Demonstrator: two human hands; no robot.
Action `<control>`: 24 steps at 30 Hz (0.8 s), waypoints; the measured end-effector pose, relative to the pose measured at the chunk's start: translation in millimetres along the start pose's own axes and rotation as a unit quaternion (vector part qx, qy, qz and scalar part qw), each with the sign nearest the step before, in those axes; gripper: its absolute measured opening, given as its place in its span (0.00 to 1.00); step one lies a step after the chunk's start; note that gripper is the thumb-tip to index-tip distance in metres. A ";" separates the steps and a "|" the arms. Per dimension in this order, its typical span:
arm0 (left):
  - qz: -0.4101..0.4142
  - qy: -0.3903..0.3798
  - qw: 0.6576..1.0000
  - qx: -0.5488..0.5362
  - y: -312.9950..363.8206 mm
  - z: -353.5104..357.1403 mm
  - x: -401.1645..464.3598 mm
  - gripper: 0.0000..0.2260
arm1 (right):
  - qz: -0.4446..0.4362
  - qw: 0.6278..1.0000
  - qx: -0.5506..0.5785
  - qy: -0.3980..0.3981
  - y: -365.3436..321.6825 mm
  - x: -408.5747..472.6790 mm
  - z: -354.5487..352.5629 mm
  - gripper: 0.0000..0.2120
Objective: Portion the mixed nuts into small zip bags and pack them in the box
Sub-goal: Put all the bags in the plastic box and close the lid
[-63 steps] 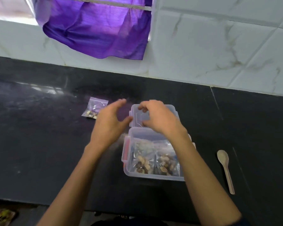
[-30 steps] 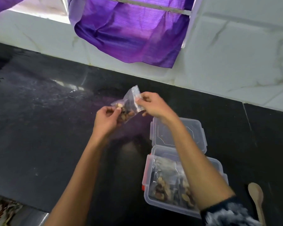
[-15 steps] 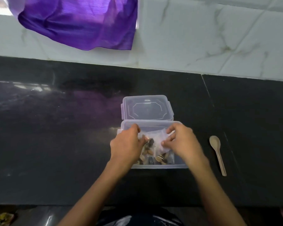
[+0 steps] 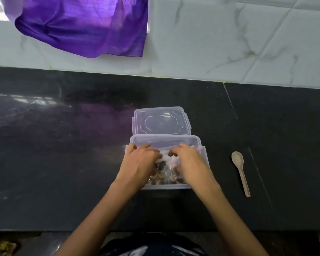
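- Zip bags (image 4: 164,169) of mixed nuts lie packed in the clear box (image 4: 165,140), which sits on the black counter (image 4: 63,163) directly in front of the person, near enough that both forearms reach it without stretching.
- Left hand (image 4: 140,163) lies over the left side of the bags, fingers bent downward onto the plastic; it looks to be pressing or tucking a bag flat, though whether it pinches the film I cannot tell.
- Right hand (image 4: 190,163) does likewise on the right side, fingertips curled into the crinkled top of a bag, thumb hidden, so the grip itself is unclear.
- Both hands working together suggests the load is being settled low enough for the box to close.
- Wooden spoon (image 4: 240,172) lies apart to the right, bowl away from the person, set aside as if scooping is finished.
- Lid (image 4: 161,121) lies flat just behind the box, touching its far edge, ready to be fitted on.
- Beyond, a marble-tiled wall (image 4: 229,43) rises, with a purple cloth (image 4: 85,26) hanging over it.
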State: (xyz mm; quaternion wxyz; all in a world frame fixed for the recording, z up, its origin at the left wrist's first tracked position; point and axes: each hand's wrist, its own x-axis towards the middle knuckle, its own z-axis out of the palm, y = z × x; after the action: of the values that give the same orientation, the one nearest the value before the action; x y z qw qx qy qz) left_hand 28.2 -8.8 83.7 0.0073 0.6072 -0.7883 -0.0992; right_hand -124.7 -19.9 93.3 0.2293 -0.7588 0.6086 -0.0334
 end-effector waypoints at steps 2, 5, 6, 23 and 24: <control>-0.014 -0.014 1.000 0.010 -1.8 6.9 0.6 0.09 | -0.008 1.000 -0.006 -0.020 4.9 2.5 8.7 0.11; -0.014 -0.022 1.000 0.014 -4.9 11.5 2.1 0.09 | -0.007 1.000 -0.001 -0.027 10.2 4.9 16.5 0.09; -0.008 -0.019 1.000 0.013 -5.0 12.2 2.8 0.10 | -0.008 1.000 0.001 -0.027 11.4 5.6 17.3 0.09; -0.330 0.113 0.845 -0.405 -88.1 13.7 69.4 0.18 | 0.109 0.932 0.295 0.181 50.3 110.1 -42.0 0.12; -0.341 0.096 0.844 -0.402 -92.7 18.4 76.7 0.16 | 0.139 0.934 0.292 0.152 56.6 121.4 -37.0 0.16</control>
State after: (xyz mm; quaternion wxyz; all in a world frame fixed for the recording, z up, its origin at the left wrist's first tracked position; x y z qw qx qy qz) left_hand 94.3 -102.2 42.1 0.2924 0.7881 -0.4178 -0.3447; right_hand -157.1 -154.1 76.6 0.3476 -0.5521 0.6992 -0.2924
